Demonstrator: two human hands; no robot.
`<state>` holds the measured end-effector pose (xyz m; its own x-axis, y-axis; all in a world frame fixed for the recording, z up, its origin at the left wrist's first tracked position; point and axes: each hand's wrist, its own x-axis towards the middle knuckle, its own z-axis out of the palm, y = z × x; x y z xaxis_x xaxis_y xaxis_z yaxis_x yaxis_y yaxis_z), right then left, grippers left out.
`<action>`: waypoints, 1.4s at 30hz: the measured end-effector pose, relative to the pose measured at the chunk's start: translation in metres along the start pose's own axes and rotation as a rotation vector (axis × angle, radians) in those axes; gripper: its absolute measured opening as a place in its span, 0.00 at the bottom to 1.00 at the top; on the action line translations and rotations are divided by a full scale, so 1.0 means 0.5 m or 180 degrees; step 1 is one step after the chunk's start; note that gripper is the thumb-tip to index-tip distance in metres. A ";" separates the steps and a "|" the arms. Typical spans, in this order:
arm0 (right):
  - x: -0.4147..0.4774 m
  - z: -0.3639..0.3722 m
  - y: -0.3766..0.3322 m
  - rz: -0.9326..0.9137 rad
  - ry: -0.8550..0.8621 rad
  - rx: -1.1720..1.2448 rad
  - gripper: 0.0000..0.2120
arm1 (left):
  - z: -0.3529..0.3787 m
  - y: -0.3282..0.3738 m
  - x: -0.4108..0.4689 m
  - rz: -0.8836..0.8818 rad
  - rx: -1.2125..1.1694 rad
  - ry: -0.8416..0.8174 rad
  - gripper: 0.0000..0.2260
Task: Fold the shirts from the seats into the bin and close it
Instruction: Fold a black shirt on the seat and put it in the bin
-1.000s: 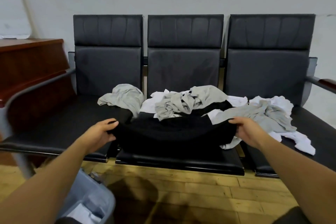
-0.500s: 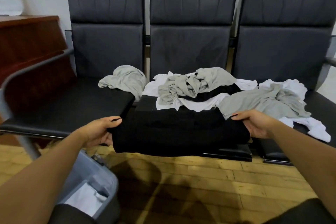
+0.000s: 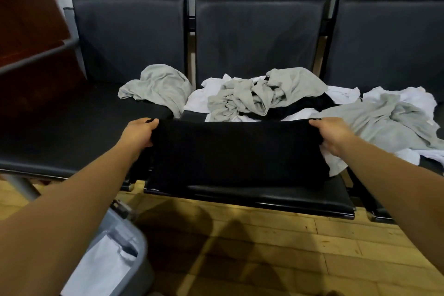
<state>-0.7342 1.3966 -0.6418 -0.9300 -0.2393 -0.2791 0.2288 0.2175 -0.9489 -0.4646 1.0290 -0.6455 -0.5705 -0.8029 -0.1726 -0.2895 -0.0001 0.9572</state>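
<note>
Left hand point(image 3: 140, 133) and right hand point(image 3: 332, 136) pinching black shirt point(image 3: 237, 154) ends, now back over middle seat point(image 3: 264, 197), earlier past its edge

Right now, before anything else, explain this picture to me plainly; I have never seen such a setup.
There is no machine here: a person wears a camera on the head, so it looks forward and down at their own arms. The left hand and right hand each grip one end of a folded black shirt with curled fingers, over the middle seat. Behind it lie crumpled grey shirts and white shirts. At lower left, on the wooden floor, stands the open grey bin with white cloth inside.
</note>
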 end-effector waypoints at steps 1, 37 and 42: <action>0.015 0.011 0.016 -0.0048 0.0169 -0.0195 0.06 | 0.010 -0.020 0.022 0.0004 0.0257 0.0176 0.09; -0.186 0.238 0.162 -0.1957 -0.1540 -0.4081 0.32 | 0.034 -0.024 -0.093 -0.0828 0.0690 -0.0540 0.12; -0.205 0.261 0.155 -0.2024 -0.1629 -0.4047 0.32 | -0.013 -0.014 -0.111 -0.1593 -0.0313 -0.0799 0.10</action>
<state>-0.5834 1.3144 -0.7062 -0.5166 -0.8417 -0.1571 -0.8046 0.5400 -0.2472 -0.4259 1.0694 -0.6411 -0.5509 -0.5245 -0.6492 -0.5055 -0.4092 0.7596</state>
